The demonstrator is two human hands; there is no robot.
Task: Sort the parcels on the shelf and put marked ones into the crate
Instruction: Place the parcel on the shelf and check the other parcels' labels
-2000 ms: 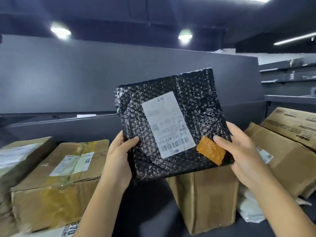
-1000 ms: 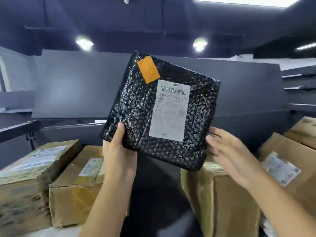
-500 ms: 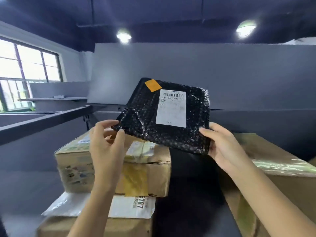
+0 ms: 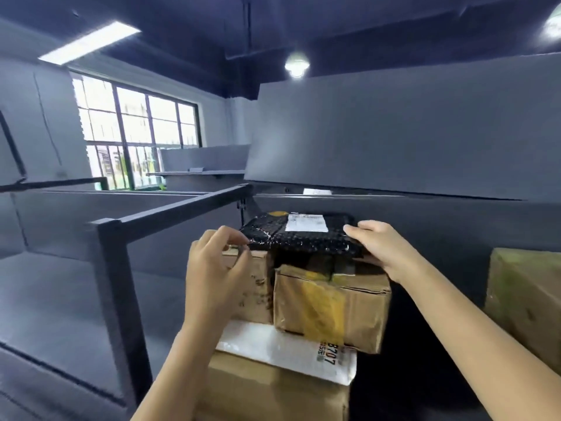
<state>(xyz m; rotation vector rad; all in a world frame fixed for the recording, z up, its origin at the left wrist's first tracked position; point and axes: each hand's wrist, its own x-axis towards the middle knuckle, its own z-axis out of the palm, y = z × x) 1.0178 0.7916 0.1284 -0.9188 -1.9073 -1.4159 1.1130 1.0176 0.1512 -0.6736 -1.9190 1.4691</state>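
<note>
A black bubble-wrap parcel (image 4: pixel 303 237) with a white label and an orange sticker lies nearly flat on top of the stacked cardboard boxes (image 4: pixel 331 302). My left hand (image 4: pixel 217 268) pinches the parcel's near left corner with curled fingers. My right hand (image 4: pixel 382 247) grips its near right edge, thumb on top. No crate is in view.
Under the brown boxes lie a white parcel (image 4: pixel 282 347) and a larger carton (image 4: pixel 267 390). Another carton (image 4: pixel 525 302) stands at the right. A dark metal shelf post (image 4: pixel 118 299) and rail rise at the left; a grey shelf wall (image 4: pixel 394 132) stands behind.
The black parcel was turned so its sticker moved from bottom to top, then carried left and lowered flat onto the box stack. My view swung left.
</note>
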